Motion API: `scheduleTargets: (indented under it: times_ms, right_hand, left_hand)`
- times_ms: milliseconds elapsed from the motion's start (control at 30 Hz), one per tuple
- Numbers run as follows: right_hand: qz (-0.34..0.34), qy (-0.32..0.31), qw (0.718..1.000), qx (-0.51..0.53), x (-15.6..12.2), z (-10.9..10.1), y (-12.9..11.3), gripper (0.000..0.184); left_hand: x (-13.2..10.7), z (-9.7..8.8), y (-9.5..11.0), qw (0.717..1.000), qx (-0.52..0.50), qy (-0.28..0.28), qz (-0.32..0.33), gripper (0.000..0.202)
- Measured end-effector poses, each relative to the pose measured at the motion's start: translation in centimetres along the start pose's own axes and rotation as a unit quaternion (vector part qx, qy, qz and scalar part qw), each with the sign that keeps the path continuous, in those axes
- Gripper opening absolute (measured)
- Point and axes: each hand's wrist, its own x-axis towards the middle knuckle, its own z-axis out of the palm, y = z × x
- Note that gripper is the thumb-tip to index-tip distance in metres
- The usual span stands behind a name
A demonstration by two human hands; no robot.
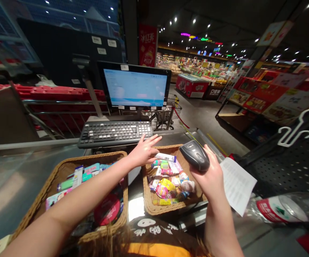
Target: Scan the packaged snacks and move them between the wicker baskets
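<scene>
My left hand [145,150] reaches over the near edge of the keyboard [116,131], some fingers spread. Its thumb and a bent finger pinch the end of a small white-and-purple snack packet [166,157]. My right hand [210,175] is wrapped round a black handheld barcode scanner [195,155], whose head lies close to the packet. Below both hands is a wicker basket [163,210] of small wrapped sweets and colourful snacks [167,184]. Under my left forearm sits a larger wicker basket [49,182] with assorted packaged goods, partly hidden.
A lit monitor [136,87] stands behind the keyboard, with a second dark screen [68,50] at left. Right of the scanner lie a printed paper sheet [237,184] and a clear plastic bottle [283,208]. A white hanger [295,130] hangs at the right.
</scene>
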Motion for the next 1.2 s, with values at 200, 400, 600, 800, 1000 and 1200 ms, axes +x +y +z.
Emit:
scheduleTargets:
  times_ms: [200, 400, 600, 800, 1000, 1200]
  right_hand:
    - [-0.033, -0.006, 0.999, 0.002, 0.1, 0.7, -1.8, 0.046]
    - [-0.039, -0.044, 0.998, 0.024, -0.1, 1.8, -4.3, 0.046]
    - [-0.078, -0.052, 0.995, 0.033, -0.1, 3.1, -7.8, 0.048]
    - [-0.109, -0.076, 0.99, 0.044, -0.4, 3.7, -10.8, 0.045]
    - [-0.135, -0.094, 0.984, 0.061, -1.1, 4.4, -12.5, 0.045]
    - [-0.132, -0.116, 0.982, 0.066, -1.8, 5.0, -14.0, 0.047]
  left_hand:
    - [-2.6, -2.7, -0.6, 0.998, 0.014, 0.055, -0.017, 0.021]
    - [-5.6, -5.3, -1.8, 0.992, 0.046, 0.103, -0.047, 0.021]
    - [-8.2, -8.4, -3.4, 0.984, 0.068, 0.144, -0.081, 0.022]
    - [-10.7, -10.7, -4.6, 0.977, 0.086, 0.162, -0.108, 0.02]
    - [-13.5, -11.5, -5.4, 0.972, 0.09, 0.173, -0.13, 0.022]
    - [-15.5, -12.2, -5.7, 0.969, 0.093, 0.178, -0.145, 0.022]
